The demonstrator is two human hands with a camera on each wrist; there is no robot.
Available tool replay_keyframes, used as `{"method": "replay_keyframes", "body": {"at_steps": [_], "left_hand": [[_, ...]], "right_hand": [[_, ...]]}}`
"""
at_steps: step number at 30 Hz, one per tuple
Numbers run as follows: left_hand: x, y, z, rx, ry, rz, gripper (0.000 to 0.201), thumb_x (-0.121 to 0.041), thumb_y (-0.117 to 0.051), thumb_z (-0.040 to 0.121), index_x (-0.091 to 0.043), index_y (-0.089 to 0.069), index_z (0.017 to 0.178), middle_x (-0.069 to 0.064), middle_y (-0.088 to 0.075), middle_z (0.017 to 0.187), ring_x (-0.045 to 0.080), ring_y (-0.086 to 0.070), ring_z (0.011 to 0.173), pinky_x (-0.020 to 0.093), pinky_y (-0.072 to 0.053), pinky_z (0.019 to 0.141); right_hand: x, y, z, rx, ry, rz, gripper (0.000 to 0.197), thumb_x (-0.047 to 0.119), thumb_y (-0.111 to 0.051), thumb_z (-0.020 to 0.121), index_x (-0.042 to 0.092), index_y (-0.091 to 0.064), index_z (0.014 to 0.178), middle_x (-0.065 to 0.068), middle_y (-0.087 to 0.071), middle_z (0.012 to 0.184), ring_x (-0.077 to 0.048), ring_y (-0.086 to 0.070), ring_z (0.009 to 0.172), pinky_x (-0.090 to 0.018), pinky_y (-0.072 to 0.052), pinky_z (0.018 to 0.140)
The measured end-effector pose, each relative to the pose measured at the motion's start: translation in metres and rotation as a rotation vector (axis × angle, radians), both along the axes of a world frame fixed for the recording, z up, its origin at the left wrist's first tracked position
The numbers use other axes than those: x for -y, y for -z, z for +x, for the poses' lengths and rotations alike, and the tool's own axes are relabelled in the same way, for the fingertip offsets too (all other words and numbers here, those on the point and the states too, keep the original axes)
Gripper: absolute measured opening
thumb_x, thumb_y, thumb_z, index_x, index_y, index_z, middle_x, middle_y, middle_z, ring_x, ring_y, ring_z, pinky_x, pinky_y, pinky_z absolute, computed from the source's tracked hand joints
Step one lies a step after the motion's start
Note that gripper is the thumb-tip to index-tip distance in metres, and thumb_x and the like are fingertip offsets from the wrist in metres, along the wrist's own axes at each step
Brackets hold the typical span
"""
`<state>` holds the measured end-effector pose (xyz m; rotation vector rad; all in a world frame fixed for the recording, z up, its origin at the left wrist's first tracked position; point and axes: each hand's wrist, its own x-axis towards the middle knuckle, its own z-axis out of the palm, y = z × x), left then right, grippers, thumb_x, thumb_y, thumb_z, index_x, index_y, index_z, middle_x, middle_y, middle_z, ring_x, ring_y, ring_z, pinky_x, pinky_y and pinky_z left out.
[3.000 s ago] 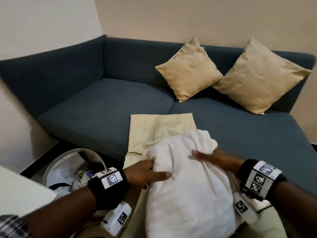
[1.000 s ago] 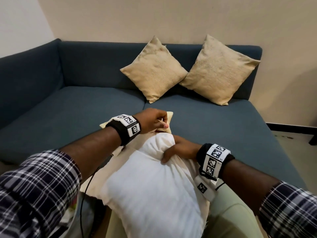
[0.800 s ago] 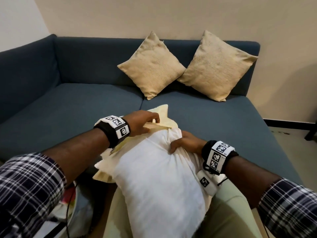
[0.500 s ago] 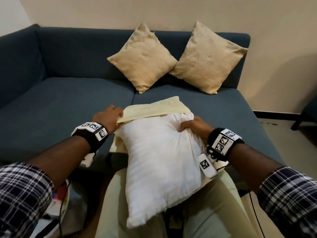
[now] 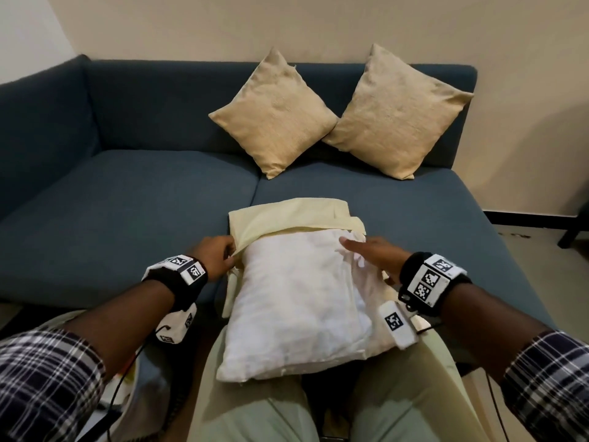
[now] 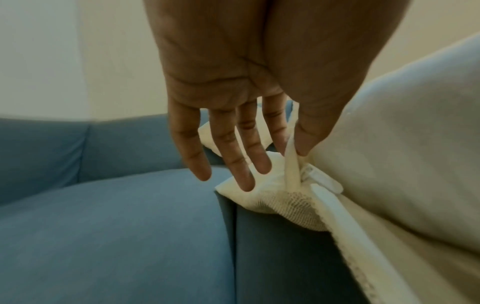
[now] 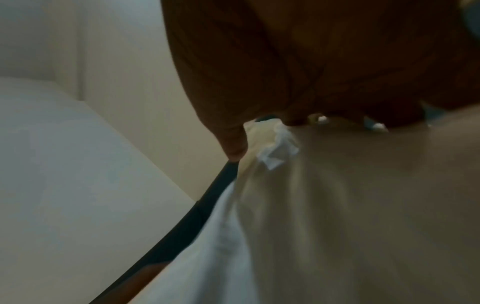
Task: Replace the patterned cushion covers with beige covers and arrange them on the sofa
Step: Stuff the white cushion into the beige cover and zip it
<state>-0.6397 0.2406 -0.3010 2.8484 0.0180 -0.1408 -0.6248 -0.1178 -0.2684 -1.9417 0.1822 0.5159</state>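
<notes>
two beige cushions [image 5: 274, 113] [image 5: 398, 113] stand on their corners against the backrest of the blue sofa [image 5: 127, 212], toward its right end, side corners touching or nearly so. sofa seat is two blue pads with a seam running front to back; left armrest rises at the left edge, backrest spans the rear. plain cream wall behind, a second paler wall at far left, dark skirting along the floor at right, tan floor and a dark furniture leg at the right edge. white cushion insert [image 5: 299, 307] lies across the person's lap in pale green trousers, its far end reaching over the front edge of the seat, right of the seam. beige cover [image 5: 287, 218] lies flat on the seat at that front edge, its open mouth drawn over the far end of the insert, most of the insert bare. left hand [image 5: 213, 260] at the left side of the cover mouth: thumb and forefinger pinch the cover's edge [image 6: 291, 164], the other fingers [image 6: 233, 156] straight and spread over the cloth. right hand [image 5: 373, 256] rests on the insert's far right corner, fingers extended and pressing down on the white cloth; right wrist view is dim and blurred, showing only fingertips [image 7: 233, 142] against bunched fabric. checked sleeves and tagged wristbands on both arms. white bag or basket partly seen low left by the sofa front.
</notes>
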Motion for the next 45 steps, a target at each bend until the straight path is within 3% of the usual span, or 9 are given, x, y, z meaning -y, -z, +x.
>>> {"method": "replay_keyframes", "body": {"at_steps": [4, 6, 13, 21, 28, 32, 36, 42, 45], "left_hand": [[0.016, -0.012, 0.008, 0.037, 0.075, 0.078, 0.015, -0.026, -0.067, 0.084, -0.022, -0.058, 0.095, -0.002, -0.055, 0.094, 0.026, -0.059, 0.093, 0.031, -0.04, 0.072], [0.035, -0.024, 0.017, 0.053, 0.109, 0.1, 0.023, -0.02, -0.065, 0.082, -0.024, -0.057, 0.104, 0.0, -0.054, 0.105, 0.026, -0.059, 0.097, 0.034, -0.047, 0.078], [0.129, -0.069, 0.057, 0.023, 0.278, 0.246, 0.023, -0.018, -0.057, 0.09, -0.026, -0.064, 0.111, 0.004, -0.06, 0.12, 0.029, -0.061, 0.106, 0.031, -0.045, 0.077], [0.251, -0.049, 0.083, -0.135, 0.419, 0.124, 0.041, -0.047, -0.064, 0.093, -0.017, -0.067, 0.12, 0.009, -0.067, 0.122, 0.03, -0.06, 0.116, 0.029, -0.042, 0.086], [0.273, -0.038, 0.093, -0.172, 0.332, 0.286, 0.033, -0.028, -0.049, 0.099, -0.009, -0.064, 0.122, 0.015, -0.064, 0.13, 0.034, -0.06, 0.119, 0.036, -0.046, 0.095], [0.272, -0.045, 0.092, -0.147, 0.286, 0.278, 0.022, -0.031, -0.048, 0.098, -0.02, -0.066, 0.104, 0.008, -0.065, 0.122, 0.032, -0.058, 0.115, 0.05, -0.038, 0.107], [0.278, -0.051, 0.087, -0.069, 0.235, 0.212, 0.01, -0.028, -0.051, 0.096, -0.022, -0.055, 0.089, 0.009, -0.066, 0.114, 0.033, -0.058, 0.113, 0.055, -0.031, 0.104], [0.285, -0.053, 0.067, 0.043, 0.356, 0.264, 0.013, -0.031, -0.065, 0.085, -0.022, -0.057, 0.085, 0.009, -0.067, 0.101, 0.034, -0.063, 0.099, 0.036, -0.039, 0.077], [0.279, -0.054, 0.062, 0.024, 0.341, 0.289, 0.026, -0.04, -0.071, 0.082, -0.017, -0.064, 0.093, 0.006, -0.066, 0.096, 0.031, -0.063, 0.097, 0.039, -0.04, 0.084]], "right_hand": [[0.017, -0.023, 0.022, 0.102, 0.133, -0.038, 0.045, 0.047, -0.061, 0.097, 0.005, -0.07, 0.109, -0.023, -0.067, 0.107, -0.024, -0.053, 0.083, -0.028, -0.039, 0.064], [0.021, -0.034, 0.032, 0.046, 0.114, -0.063, 0.036, 0.045, -0.061, 0.097, 0.013, -0.073, 0.109, -0.014, -0.07, 0.119, -0.024, -0.061, 0.087, -0.028, -0.044, 0.067], [0.045, -0.044, 0.066, -0.044, 0.222, 0.012, 0.036, 0.034, -0.061, 0.096, 0.009, -0.069, 0.121, -0.009, -0.072, 0.118, -0.026, -0.063, 0.094, -0.034, -0.044, 0.078], [0.07, 0.03, 0.073, -0.287, 0.141, -0.058, 0.028, 0.045, -0.068, 0.083, 0.018, -0.064, 0.092, -0.006, -0.068, 0.085, -0.022, -0.052, 0.057, -0.028, -0.04, 0.059], [0.051, 0.035, 0.068, -0.356, 0.061, 0.074, 0.04, 0.043, -0.069, 0.084, 0.014, -0.063, 0.11, -0.011, -0.061, 0.109, -0.028, -0.061, 0.088, -0.039, -0.052, 0.08], [0.052, 0.023, 0.065, -0.38, 0.077, 0.2, 0.026, 0.03, -0.066, 0.085, 0.013, -0.062, 0.103, -0.01, -0.058, 0.093, -0.029, -0.055, 0.089, -0.043, -0.05, 0.091], [0.054, 0.03, 0.066, -0.323, 0.019, 0.212, 0.047, 0.008, -0.077, 0.052, 0.009, -0.065, 0.097, -0.016, -0.061, 0.097, -0.029, -0.062, 0.088, -0.045, -0.053, 0.094], [0.052, 0.026, 0.072, -0.12, 0.243, 0.189, 0.023, -0.01, -0.069, 0.083, 0.006, -0.058, 0.071, -0.012, -0.058, 0.068, -0.017, -0.061, 0.049, -0.027, -0.057, 0.049], [0.053, 0.021, 0.07, -0.211, 0.194, 0.269, 0.011, -0.007, -0.068, 0.084, 0.002, -0.061, 0.087, -0.016, -0.064, 0.081, -0.024, -0.067, 0.063, -0.036, -0.061, 0.061]]}}
